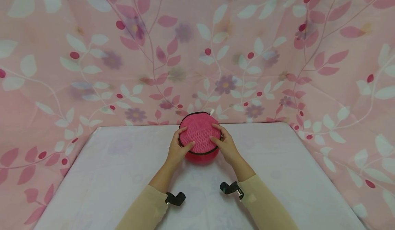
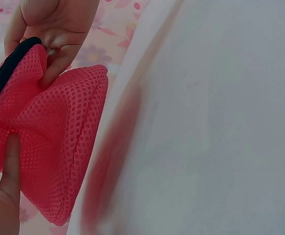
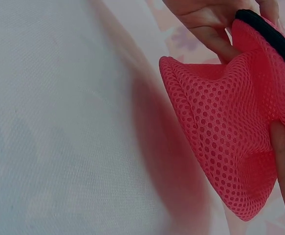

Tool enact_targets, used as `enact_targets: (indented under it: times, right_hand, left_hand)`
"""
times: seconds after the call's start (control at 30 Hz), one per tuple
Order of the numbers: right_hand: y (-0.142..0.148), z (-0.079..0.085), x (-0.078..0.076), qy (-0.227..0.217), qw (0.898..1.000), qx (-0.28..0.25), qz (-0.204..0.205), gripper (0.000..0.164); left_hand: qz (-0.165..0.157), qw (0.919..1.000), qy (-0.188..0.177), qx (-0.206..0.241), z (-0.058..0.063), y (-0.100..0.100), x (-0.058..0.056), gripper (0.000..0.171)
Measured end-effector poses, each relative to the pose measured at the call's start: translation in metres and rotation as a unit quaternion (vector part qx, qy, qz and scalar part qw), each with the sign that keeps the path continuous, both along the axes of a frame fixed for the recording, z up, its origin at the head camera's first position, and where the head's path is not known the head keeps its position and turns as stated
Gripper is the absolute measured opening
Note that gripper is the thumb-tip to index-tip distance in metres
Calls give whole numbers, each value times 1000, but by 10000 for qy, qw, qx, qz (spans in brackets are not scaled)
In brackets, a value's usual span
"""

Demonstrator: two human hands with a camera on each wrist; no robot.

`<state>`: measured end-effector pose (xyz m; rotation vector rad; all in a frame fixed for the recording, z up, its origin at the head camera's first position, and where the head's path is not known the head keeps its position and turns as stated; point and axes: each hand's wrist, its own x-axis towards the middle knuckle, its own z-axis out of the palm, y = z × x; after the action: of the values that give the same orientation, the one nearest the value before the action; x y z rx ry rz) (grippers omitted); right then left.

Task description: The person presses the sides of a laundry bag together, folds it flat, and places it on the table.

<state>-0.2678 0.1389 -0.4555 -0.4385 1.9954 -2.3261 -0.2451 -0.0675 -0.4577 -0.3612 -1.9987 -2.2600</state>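
Observation:
Both hands hold a round pink mesh laundry bag [image 1: 199,132] above the far part of the white table. My left hand [image 1: 178,148] grips its left side, and my right hand [image 1: 227,146] grips its right side. Thumbs lie on the near face; some fingers are hidden behind the mesh. Black edging runs round the upper face, and a small white tab [image 1: 212,112] sticks out at the back. In the left wrist view the soft mesh bag [image 2: 69,127] folds inward between the hands. The right wrist view shows the bag [image 3: 215,122] apart from the tabletop, over a red blur on the white surface.
The white-covered table [image 1: 123,175] ends just behind the bag. A pink floral cloth [image 1: 197,51] hangs behind it and along both sides. Black wrist devices [image 1: 175,199] sit at the beige cuffs.

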Motion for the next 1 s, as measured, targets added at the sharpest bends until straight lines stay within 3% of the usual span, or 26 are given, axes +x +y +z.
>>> enact_targets:
  times: [0.17,0.37,0.53,0.77,1.0]
  right_hand:
    - [0,-1,0,-113,9999,-22,9,50]
    - [1,-1,-1,-147,9999,54,25,49]
    - [2,-2,-1,-87,9998,140,80,49]
    - [2,-3,-2,-73,9997,172,127,50]
    - [2,-2,-1,-48,9997,164,181,51]
  left_hand:
    - [94,9999,-67,92,-15,1,-8,67]
    - [132,9999,79,35,-19,2,-9,67]
    - [84,9999,73,53,-19,2,-8,66]
    - [-85,9999,-116,-8,0,3,3,65]
    - [-64,9997,-152,-154,0,4,4,65]
